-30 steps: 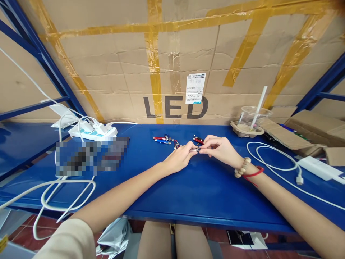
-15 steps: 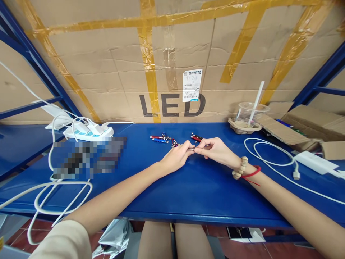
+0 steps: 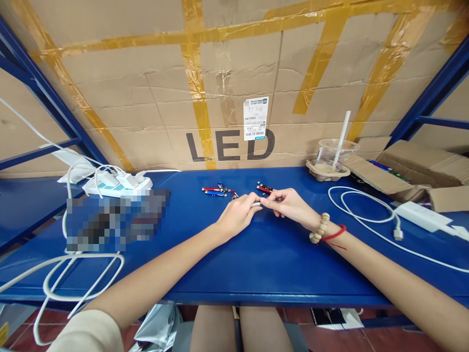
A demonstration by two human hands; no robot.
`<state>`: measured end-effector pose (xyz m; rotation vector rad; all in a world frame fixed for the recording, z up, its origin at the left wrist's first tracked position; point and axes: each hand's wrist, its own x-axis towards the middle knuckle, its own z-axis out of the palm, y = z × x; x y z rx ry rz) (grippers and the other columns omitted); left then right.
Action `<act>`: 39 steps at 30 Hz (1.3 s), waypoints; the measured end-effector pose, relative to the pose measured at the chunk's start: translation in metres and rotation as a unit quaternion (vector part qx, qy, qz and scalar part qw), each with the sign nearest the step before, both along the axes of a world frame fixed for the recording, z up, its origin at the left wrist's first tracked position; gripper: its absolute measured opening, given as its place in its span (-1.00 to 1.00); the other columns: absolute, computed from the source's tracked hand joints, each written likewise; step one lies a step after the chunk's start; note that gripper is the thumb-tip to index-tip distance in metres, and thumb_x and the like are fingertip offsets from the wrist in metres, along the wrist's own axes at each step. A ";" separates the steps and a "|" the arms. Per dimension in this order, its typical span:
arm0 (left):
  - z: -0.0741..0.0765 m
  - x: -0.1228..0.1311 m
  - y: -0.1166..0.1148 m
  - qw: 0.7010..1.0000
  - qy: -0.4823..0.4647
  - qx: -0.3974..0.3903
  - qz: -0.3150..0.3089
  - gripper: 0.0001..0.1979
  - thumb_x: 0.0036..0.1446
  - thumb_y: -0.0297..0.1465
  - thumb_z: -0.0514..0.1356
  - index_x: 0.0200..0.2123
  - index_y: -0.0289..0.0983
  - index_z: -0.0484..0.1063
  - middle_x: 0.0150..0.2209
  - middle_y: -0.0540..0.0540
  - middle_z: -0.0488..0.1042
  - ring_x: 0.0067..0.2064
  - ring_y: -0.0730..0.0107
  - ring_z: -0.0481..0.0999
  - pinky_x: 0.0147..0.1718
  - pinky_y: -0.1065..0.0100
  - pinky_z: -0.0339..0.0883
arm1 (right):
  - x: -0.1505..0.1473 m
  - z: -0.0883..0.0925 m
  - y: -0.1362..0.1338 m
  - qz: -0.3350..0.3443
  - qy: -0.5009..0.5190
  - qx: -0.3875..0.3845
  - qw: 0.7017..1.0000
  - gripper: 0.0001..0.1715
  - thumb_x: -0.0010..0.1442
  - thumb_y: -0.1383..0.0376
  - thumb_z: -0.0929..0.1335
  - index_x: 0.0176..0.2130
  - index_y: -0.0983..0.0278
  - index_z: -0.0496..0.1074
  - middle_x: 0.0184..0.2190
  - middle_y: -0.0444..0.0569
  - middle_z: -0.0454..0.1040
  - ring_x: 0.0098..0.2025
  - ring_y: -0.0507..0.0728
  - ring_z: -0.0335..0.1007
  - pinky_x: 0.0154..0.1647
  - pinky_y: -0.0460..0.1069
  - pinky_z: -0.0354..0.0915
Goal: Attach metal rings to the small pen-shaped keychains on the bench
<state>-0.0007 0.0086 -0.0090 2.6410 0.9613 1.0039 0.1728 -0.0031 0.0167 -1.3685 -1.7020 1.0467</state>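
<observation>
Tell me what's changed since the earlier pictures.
The scene sits slightly farther left in the picture; the camera likely moved. More of the silver piece shows between the left hand and right hand. Nothing was visibly taken or released: both hands stay at the piece. The blue tube, cup and power strip stay put.

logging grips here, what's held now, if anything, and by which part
A small silvery piece: the left hand grips its left part, leaving the right part showing. The right hand has fingers at that end; whether pinching it is unclear.
</observation>
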 end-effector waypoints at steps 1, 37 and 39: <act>0.000 0.000 0.000 1.000 0.001 0.001 0.004 -0.87 0.20 -0.35 -0.05 -0.27 -0.31 0.17 -0.29 -0.02 0.34 -0.25 0.50 0.34 -0.27 0.47 0.18 | 0.000 0.001 0.000 0.000 0.004 -0.015 1.000 -0.47 -0.17 0.01 0.39 -0.48 0.46 0.34 -0.70 -0.08 0.23 -0.66 -0.12 0.06 -0.63 -0.19 -0.01; 0.011 0.001 -0.003 0.990 -0.040 -0.134 -0.034 -0.73 0.23 -0.27 -0.12 -0.16 -0.27 0.25 -0.42 0.02 0.32 -0.43 0.58 0.26 -0.39 0.50 0.11 | 0.016 -0.002 0.012 0.069 -0.080 0.299 0.948 -0.76 -0.05 0.10 0.37 -0.44 0.22 0.49 -0.38 -0.08 0.33 -0.45 -0.09 0.21 -0.43 -0.16 0.16; 0.010 0.001 -0.002 0.988 -0.050 -0.136 -0.046 -0.73 0.22 -0.28 -0.11 -0.16 -0.30 0.27 -0.43 0.01 0.32 -0.44 0.59 0.25 -0.39 0.51 0.12 | 0.015 -0.003 0.012 0.089 -0.044 0.295 0.950 -0.77 -0.04 0.13 0.37 -0.46 0.25 0.49 -0.39 -0.06 0.31 -0.38 -0.07 0.24 -0.40 -0.17 0.20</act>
